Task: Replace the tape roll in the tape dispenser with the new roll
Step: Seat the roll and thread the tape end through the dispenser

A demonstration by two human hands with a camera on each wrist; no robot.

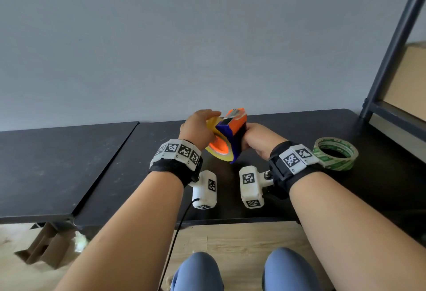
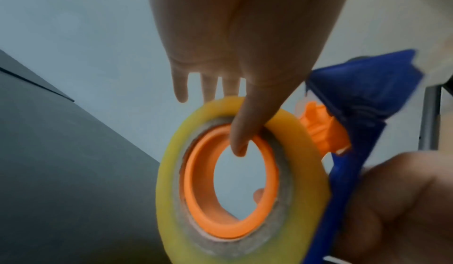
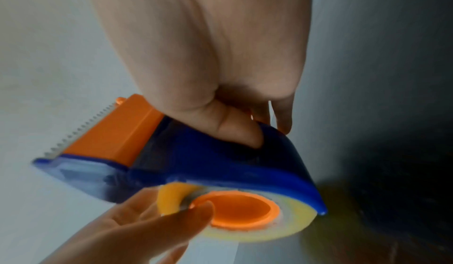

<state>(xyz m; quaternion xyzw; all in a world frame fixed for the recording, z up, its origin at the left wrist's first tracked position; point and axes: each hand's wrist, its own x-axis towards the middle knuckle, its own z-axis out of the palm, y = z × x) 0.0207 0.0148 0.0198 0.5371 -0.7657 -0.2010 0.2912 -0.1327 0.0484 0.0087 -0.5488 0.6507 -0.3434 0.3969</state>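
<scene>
I hold a blue and orange tape dispenser (image 1: pixel 232 134) above the black table (image 1: pixel 345 187), with a yellowish tape roll (image 1: pixel 215 152) on its orange hub (image 2: pixel 230 183). My left hand (image 1: pixel 199 127) grips the roll (image 2: pixel 245 171), thumb hooked into the hub's rim (image 3: pixel 235 212) and fingers over the outer edge. My right hand (image 1: pixel 258 140) is wrapped round the dispenser's blue body (image 3: pixel 220 165), thumb pressed on its back. The serrated blade (image 3: pixel 81 128) points away from me. A second roll, clear with green print (image 1: pixel 335 153), lies flat on the table to the right of my right wrist.
A dark metal shelf frame (image 1: pixel 391 60) with a cardboard box (image 1: pixel 408 83) stands at the right end of the table. A second black tabletop (image 1: pixel 57 171) adjoins on the left. Cardboard scraps (image 1: pixel 46 249) lie on the wooden floor below.
</scene>
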